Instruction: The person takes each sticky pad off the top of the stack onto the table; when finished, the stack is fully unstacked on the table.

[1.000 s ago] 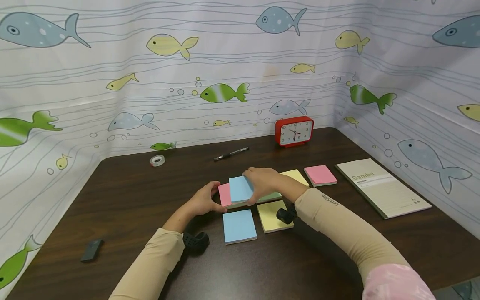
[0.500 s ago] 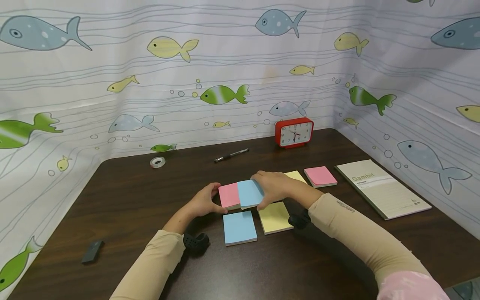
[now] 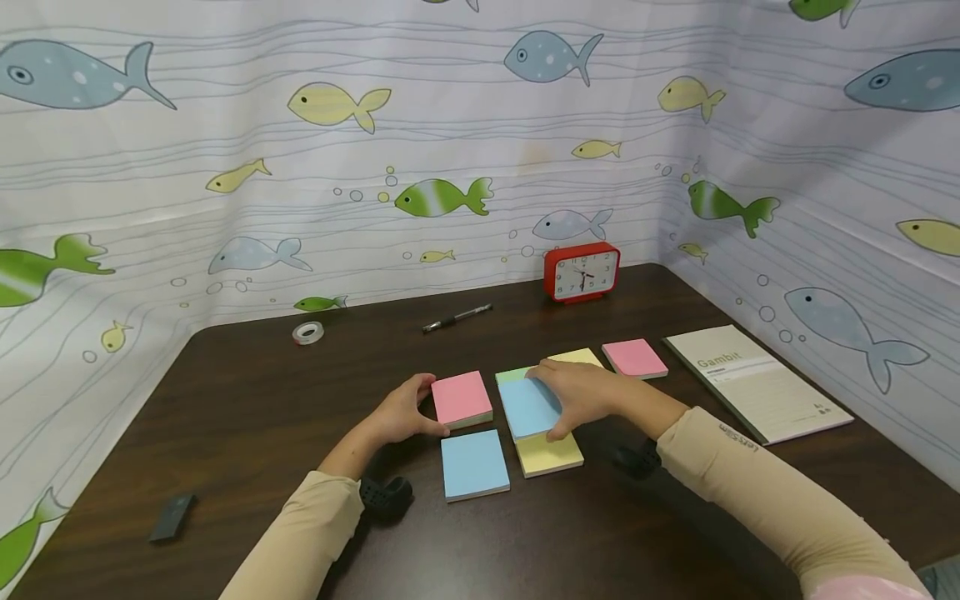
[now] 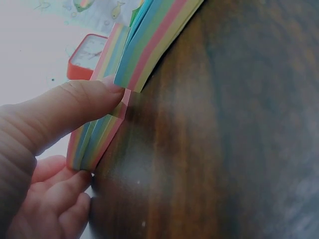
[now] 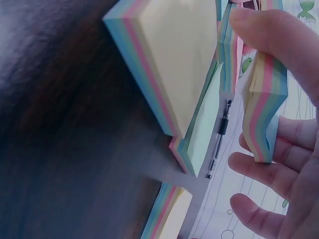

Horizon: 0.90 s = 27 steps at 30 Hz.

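Note:
My left hand grips a pink-topped sticky note pad by its left end, thumb at the near corner and fingers behind. In the left wrist view the striped edges of this pad show between thumb and fingers. My right hand pinches a blue-topped sticky note pad between thumb and fingers. That blue pad hangs over a green-topped pad, whose far strip shows behind it, and overlaps a yellow-topped pad. Closer to me lies another blue pad.
Behind my right hand are a yellow pad and a pink pad. A notebook lies at the right. Farther back are a red clock, a pen and a tape roll. A dark grey block lies left.
My right hand has carried the blue pad rightward off the pink pad to over the green pad. My left hand has stayed at the pink pad.

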Each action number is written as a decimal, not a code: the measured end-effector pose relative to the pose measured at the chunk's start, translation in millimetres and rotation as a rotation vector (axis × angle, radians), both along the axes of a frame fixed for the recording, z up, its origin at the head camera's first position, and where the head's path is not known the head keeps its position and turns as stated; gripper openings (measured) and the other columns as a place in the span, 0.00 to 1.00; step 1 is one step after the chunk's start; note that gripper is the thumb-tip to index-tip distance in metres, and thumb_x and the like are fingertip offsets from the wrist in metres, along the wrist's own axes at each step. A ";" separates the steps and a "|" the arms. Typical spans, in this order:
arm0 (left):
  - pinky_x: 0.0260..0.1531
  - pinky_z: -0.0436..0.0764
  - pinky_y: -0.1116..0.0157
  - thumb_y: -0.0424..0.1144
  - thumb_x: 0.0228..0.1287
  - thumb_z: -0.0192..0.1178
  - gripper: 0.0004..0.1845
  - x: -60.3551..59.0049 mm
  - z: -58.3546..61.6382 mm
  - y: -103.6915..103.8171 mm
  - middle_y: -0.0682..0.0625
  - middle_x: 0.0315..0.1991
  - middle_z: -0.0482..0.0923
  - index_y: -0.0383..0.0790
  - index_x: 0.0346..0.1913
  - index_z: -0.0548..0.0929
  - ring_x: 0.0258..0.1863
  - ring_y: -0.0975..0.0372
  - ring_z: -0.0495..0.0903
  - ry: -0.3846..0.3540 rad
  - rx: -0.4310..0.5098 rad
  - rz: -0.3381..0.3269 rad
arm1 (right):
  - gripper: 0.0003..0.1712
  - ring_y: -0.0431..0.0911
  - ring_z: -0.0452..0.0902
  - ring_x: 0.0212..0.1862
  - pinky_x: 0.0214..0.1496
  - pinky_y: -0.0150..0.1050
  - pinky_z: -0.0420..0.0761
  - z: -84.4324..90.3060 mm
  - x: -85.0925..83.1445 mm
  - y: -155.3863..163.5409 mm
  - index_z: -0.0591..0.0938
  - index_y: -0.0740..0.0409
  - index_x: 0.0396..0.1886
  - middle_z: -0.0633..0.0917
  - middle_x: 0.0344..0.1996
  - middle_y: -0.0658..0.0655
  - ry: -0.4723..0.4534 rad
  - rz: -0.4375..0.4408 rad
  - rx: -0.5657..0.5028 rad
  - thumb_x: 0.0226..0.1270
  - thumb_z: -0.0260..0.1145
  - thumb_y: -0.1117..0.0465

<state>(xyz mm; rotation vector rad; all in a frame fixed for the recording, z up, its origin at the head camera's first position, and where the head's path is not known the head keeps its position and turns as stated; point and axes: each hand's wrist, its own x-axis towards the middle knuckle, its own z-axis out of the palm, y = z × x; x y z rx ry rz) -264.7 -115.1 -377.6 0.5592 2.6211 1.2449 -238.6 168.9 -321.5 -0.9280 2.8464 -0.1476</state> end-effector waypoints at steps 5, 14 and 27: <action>0.53 0.63 0.57 0.37 0.34 0.73 0.48 0.4 -0.3 -0.7 0.38 0.61 0.58 0.29 0.60 0.58 0.59 0.53 0.60 0.008 0.003 0.006 | 0.49 0.44 0.67 0.44 0.43 0.42 0.70 -0.6 6.5 9.2 0.65 0.58 0.58 0.71 0.49 0.54 0.009 0.009 -0.015 0.35 0.70 0.41; 0.53 0.63 0.57 0.38 0.34 0.73 0.48 0.8 -0.1 -0.2 0.38 0.60 0.58 0.29 0.60 0.58 0.59 0.52 0.60 0.007 0.001 0.003 | 0.47 0.41 0.67 0.40 0.41 0.38 0.71 -9.6 15.3 30.7 0.66 0.57 0.56 0.71 0.45 0.49 0.010 -0.007 -0.022 0.35 0.70 0.42; 0.53 0.63 0.58 0.37 0.34 0.73 0.47 1.1 0.1 0.4 0.37 0.60 0.59 0.28 0.59 0.59 0.58 0.52 0.61 0.011 -0.006 0.003 | 0.48 0.45 0.69 0.41 0.41 0.43 0.71 -16.9 21.3 57.6 0.67 0.60 0.55 0.72 0.46 0.53 -0.013 -0.050 -0.036 0.32 0.73 0.44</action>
